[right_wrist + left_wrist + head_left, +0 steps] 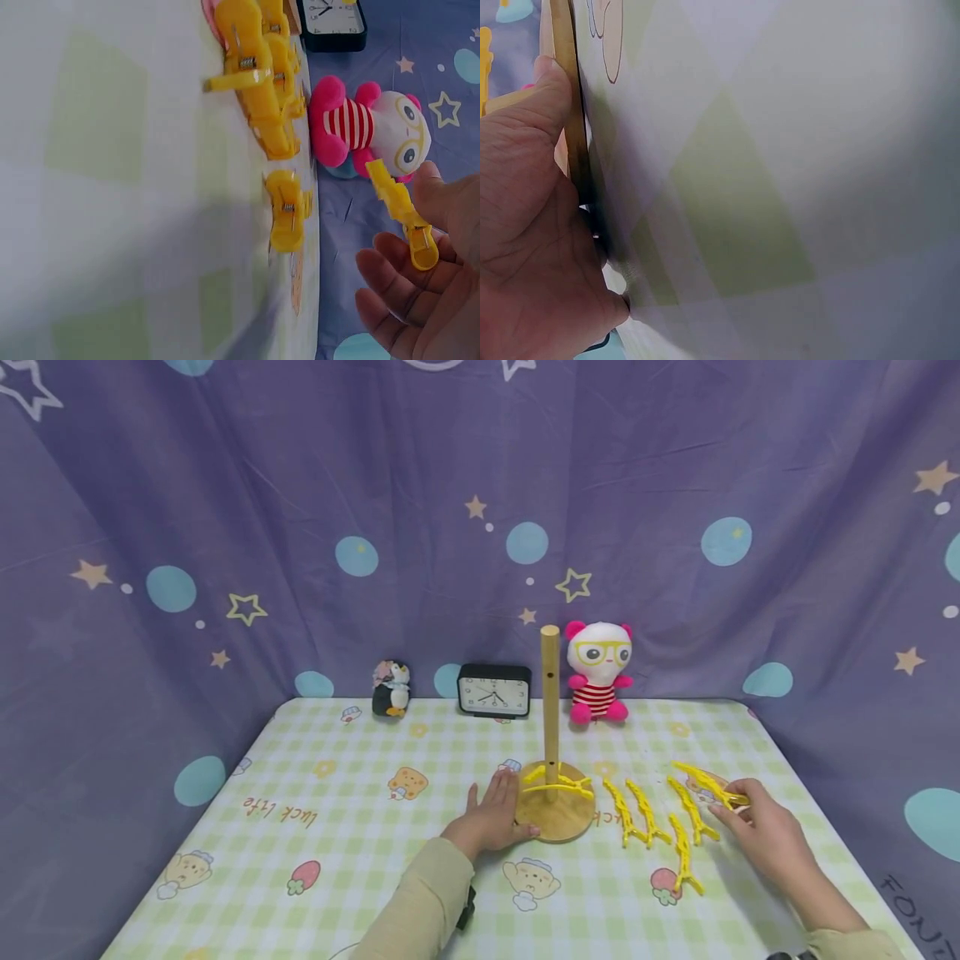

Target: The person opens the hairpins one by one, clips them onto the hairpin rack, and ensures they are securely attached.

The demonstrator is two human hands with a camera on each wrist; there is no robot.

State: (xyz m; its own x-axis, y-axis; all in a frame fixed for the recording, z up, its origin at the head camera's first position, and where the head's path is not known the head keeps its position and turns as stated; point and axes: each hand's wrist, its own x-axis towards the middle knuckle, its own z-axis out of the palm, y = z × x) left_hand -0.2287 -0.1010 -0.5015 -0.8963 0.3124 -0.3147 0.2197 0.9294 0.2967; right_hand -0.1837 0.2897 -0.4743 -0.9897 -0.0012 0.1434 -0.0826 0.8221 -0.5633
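A wooden stand (551, 718) has an upright post on a round base (558, 827). My left hand (489, 818) holds the base at its left rim, fingers along the side and thumb at the front; in the left wrist view the thumb (551, 86) lies against the wooden edge. Two yellow spring clips (570, 790) are at the foot of the post. With thumb and fingers, my right hand (768, 835) pinches another yellow clip (397, 199) by its handle end, its long jaws pointing away from the palm. Several more yellow clips (684, 856) lie between the stand and that hand.
Along the back of the checked tablecloth (360, 835) stand a penguin figure (392, 689), a black alarm clock (495, 692) and a pink and white panda plush (598, 672). A purple curtain (420, 468) hangs behind the table and at both sides.
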